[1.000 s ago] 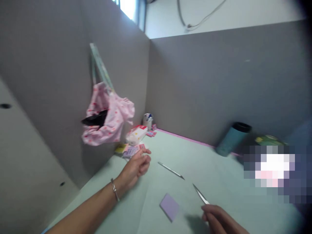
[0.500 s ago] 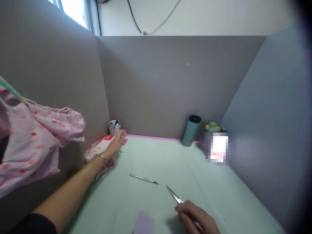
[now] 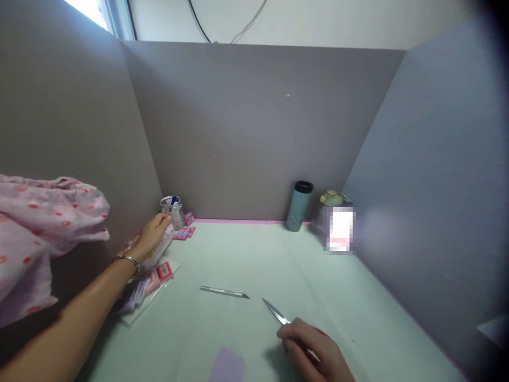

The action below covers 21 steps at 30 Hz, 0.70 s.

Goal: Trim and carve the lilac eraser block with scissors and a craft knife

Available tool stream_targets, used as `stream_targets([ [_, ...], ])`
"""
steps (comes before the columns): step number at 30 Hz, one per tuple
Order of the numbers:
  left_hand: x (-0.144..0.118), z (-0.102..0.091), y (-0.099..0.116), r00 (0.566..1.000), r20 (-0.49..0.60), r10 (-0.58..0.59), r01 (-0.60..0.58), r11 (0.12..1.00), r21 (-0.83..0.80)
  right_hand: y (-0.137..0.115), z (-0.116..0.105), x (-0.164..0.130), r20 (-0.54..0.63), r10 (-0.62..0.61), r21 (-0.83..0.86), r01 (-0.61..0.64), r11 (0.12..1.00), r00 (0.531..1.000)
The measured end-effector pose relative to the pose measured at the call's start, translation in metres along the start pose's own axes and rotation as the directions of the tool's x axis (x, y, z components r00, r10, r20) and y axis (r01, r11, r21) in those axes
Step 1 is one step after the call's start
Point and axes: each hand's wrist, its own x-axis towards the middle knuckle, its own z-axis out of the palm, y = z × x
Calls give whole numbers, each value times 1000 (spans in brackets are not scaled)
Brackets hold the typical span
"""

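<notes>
My right hand [image 3: 314,345] is closed around the red handles of a pair of scissors [image 3: 276,311], whose blades are together and point up and left. My left hand [image 3: 153,236] reaches to the far left corner, its fingers bent over the edge of a white-and-red package [image 3: 161,246]. Just beyond those fingers stands a clear jar [image 3: 175,213] with pens or similar items in it. Small pink packets [image 3: 183,233] lie beside the jar. A craft knife [image 3: 225,292] rests on the table between my hands, and a purple paper piece [image 3: 226,365] lies at the near edge.
A teal tumbler [image 3: 299,207] with a black lid stands at the back right, beside a container with a green top [image 3: 333,198], partly blurred out. Clear bags with small packs [image 3: 149,284] lie below my left wrist. Pink spotted cloth [image 3: 59,212] hangs at left. Grey panels [image 3: 238,132] enclose the table.
My left hand has moved back from the small pink packets to the white-and-red package, uncovering the packets. My right hand still holds the scissors. The view has shifted somewhat.
</notes>
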Motion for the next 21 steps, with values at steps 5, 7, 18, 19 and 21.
stream_targets([
  [5,-17,34,6,970,232,66,-42,993,-106,4,-2,3,40,-55,-68,57,996,998],
  [7,-36,51,17,941,313,132,-80,982,-171,4,-3,4,73,-66,-91,72,993,995],
  [18,-131,117,67,738,659,143,138,925,-354,1,-4,5,32,-127,-169,130,977,991],
  [19,-140,120,70,723,679,127,173,918,-356,0,-4,5,6,-159,-181,158,971,987],
  [21,-165,126,78,685,721,108,235,903,-359,-6,-4,5,-33,-271,-253,255,933,962],
])
